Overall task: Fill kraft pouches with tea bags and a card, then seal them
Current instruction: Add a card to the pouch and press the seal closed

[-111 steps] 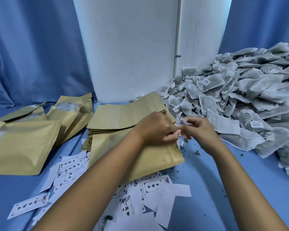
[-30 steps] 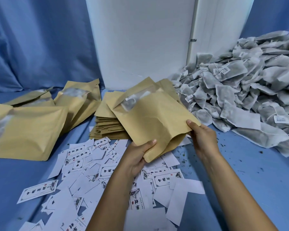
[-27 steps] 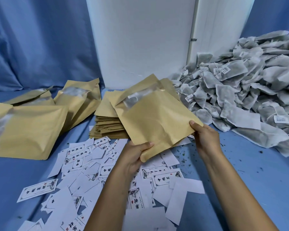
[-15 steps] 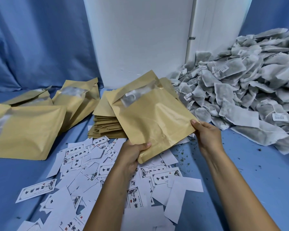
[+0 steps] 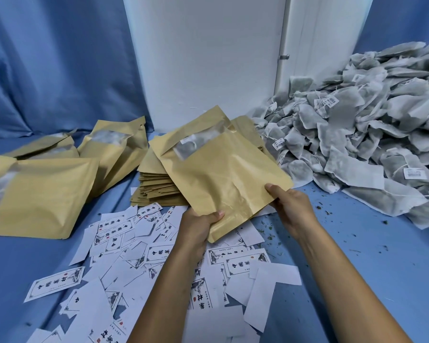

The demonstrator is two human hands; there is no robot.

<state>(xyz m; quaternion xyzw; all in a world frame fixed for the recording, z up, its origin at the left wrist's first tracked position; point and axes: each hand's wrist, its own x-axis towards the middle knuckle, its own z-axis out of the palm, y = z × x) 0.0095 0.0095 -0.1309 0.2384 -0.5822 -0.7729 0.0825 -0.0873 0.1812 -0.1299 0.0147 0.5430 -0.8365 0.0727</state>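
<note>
Blue cloth covers the desk [image 5: 357, 280] and hangs behind it; a white panel [image 5: 203, 58] stands at the back. Both hands hold one kraft pouch [image 5: 223, 179] tilted above the desk, window end away from the person. Left hand [image 5: 198, 229] grips the near bottom corner, thumb on top, fingers underneath. Right hand [image 5: 290, 206] pinches the right bottom edge. Tea bag visible through the pouch window [image 5: 196, 144]. Stack of flat pouches [image 5: 156, 186] sits just behind it. Filled pouches [image 5: 42, 186] on the left, tea bag pile [image 5: 357, 134] on the right, printed cards [image 5: 139, 256] scattered under the forearms.
</note>
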